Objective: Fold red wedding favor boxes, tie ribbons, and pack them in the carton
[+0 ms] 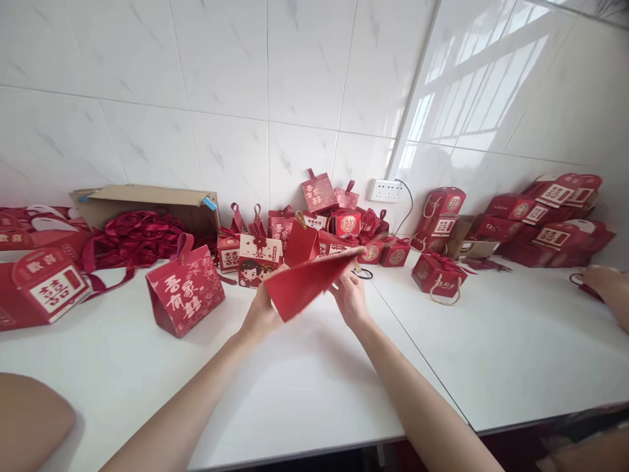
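Between my two hands, above the white table, is a red paper gift box point(309, 283), which looks flattened or only partly opened. My left hand point(261, 309) grips its left edge, the fingers mostly hidden behind the paper. At the right end, my right hand point(350, 296) holds the lower edge with bent fingers. A made-up red gift box point(187, 292) with white characters and a ribbon loop stands to the left of my left hand. Just behind the held paper is a small box with a cartoon figure point(255, 269).
A cardboard carton point(147, 193) of dark red ribbon point(135, 239) stands at the back left. Red boxes are piled at the far left and back right point(550, 229). A power strip point(384, 191) is on the wall. Another person's hand point(609, 285) is at the right edge.
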Tool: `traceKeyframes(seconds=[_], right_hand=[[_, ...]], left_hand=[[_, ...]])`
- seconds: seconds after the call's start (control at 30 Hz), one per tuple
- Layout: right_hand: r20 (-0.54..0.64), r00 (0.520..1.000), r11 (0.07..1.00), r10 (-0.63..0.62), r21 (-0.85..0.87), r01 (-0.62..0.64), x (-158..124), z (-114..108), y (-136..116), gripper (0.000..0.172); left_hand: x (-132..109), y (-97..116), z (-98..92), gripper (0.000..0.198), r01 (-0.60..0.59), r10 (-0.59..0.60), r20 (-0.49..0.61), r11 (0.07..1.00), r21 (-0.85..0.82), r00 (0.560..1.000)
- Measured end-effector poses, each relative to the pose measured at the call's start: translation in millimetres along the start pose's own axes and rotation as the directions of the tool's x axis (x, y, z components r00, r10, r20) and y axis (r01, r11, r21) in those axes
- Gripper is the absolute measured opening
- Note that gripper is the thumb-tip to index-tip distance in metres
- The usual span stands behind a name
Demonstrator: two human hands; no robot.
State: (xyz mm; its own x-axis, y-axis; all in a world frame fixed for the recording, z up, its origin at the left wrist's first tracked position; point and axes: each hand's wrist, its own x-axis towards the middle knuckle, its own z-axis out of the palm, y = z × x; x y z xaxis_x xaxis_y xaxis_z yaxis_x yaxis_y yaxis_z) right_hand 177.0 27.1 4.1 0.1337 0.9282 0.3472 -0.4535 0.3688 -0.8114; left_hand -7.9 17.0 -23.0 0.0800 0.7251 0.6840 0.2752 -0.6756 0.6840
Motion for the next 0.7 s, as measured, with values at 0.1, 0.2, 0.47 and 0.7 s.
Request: traceKeyframes(seconds=[0.1,0.2,0.47,0.7], right_hand=[[-0.027,0.999,0.994,0.030,0.102,-0.027,0,3,-5,0.031],[-0.037,0.996,0.990,0.078,0.120,-0.073,-3,5,-7,0.027],[-0.093,0.934,0.915,0.345,0.253,-0.313,-3,9,-2,0.018],[-0.051,0.911,0.892,0.410,0.231,-0.389,-3,8,6,0.013]], left_hand=[[3,15,3.7,0.074,0.204,-0.200,0.040,0.960,-0.193,0.979],[7,22,8.5,0.070,0.396,-0.388,0.104,0.826,-0.402,0.916],[7,39,11.2,0.062,0.305,-0.322,0.038,0.846,-0.436,0.946],[7,45,11.7,0.076,0.297,-0.331,0.023,0.814,-0.498,0.943]])
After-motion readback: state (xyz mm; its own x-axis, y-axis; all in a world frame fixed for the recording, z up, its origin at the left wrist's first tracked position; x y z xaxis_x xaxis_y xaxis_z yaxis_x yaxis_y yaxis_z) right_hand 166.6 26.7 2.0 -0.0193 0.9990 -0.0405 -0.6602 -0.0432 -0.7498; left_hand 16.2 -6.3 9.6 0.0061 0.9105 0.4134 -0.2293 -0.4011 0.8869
